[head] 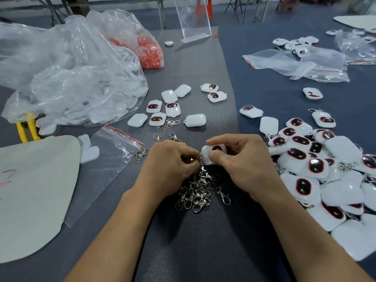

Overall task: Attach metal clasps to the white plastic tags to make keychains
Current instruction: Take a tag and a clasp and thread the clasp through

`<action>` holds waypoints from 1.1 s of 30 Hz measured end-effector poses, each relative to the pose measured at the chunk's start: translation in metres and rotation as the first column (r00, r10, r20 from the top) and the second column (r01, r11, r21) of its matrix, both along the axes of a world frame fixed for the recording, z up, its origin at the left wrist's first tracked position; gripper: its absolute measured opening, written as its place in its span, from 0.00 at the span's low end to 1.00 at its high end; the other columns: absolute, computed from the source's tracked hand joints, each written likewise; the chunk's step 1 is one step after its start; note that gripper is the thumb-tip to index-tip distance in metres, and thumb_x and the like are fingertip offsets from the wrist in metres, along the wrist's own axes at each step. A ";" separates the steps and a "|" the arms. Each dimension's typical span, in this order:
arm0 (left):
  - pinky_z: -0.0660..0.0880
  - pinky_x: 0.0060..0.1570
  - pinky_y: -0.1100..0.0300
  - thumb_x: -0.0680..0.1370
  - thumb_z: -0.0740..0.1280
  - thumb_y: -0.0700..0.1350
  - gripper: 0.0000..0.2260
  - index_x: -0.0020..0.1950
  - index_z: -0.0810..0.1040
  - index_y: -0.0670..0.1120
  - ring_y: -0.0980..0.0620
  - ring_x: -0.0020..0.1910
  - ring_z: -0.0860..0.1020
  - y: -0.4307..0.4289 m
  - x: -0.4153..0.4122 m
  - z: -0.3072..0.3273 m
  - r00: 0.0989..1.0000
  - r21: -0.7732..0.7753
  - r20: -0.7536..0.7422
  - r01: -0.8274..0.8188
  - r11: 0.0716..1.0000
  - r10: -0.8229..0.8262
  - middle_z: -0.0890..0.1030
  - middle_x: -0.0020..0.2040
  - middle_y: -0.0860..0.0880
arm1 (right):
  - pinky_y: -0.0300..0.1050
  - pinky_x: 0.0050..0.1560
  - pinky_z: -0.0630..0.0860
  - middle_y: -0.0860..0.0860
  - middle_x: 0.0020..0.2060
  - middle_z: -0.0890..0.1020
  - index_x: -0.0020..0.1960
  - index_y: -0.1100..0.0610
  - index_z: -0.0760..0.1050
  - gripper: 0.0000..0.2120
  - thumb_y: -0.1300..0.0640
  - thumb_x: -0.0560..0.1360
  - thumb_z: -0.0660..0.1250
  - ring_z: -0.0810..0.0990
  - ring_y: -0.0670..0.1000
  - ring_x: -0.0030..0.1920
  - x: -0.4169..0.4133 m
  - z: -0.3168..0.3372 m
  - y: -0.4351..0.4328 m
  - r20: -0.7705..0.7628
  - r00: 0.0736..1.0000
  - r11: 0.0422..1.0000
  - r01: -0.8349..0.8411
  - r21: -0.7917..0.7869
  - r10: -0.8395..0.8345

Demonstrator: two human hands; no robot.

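Just the one head-level view here, looking down at a grey desk (203, 251) covered in parts.

Both hands are up close together in the middle. The right hand (240, 159) grips a white tag (208, 155) between thumb and curled fingers, with the tag's dark red-rimmed oval facing up. The left hand (171, 165) is curled in tight against the tag's left end and pinches a clasp (190, 159) — only a glint of metal shows between the fingers, so how far it's hooked on I can't tell.

Right under the hands, on the near side, there's a heap of loose clasps (198, 193), silver swivel hooks with rings. A few strays (168, 124) lie a bit farther away.

To the right sits a big pile of tags (325, 176), several with clasps poking out at the edges. Farther off in the centre there's a loose scatter of tags (173, 106), some face up, some face down.

On the left is a huge crumpled clear bag (71, 78) stuffed with white pieces, with a smaller bag of orange stuff (150, 51) behind it. A flat zip bag (109, 159) lies near the left hand, with a white sheet (30, 190) beside it. More zip bags (295, 64) are over at the far right, and a clear acrylic stand (193, 19) stands at the far edge.
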State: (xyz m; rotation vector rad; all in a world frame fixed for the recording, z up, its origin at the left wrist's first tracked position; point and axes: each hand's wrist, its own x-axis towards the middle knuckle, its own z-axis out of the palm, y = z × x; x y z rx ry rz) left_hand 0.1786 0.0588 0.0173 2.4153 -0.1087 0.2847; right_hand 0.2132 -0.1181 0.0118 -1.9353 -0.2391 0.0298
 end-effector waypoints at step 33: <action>0.76 0.39 0.56 0.67 0.71 0.53 0.04 0.39 0.85 0.57 0.59 0.34 0.79 -0.007 -0.010 0.004 0.979 0.067 0.117 -0.174 0.982 0.165 0.82 0.33 0.59 | 0.44 0.38 0.79 0.47 0.35 0.87 0.44 0.49 0.87 0.06 0.60 0.71 0.75 0.80 0.45 0.32 -0.004 0.000 0.009 -0.168 0.986 0.991 0.035 0.126 -0.013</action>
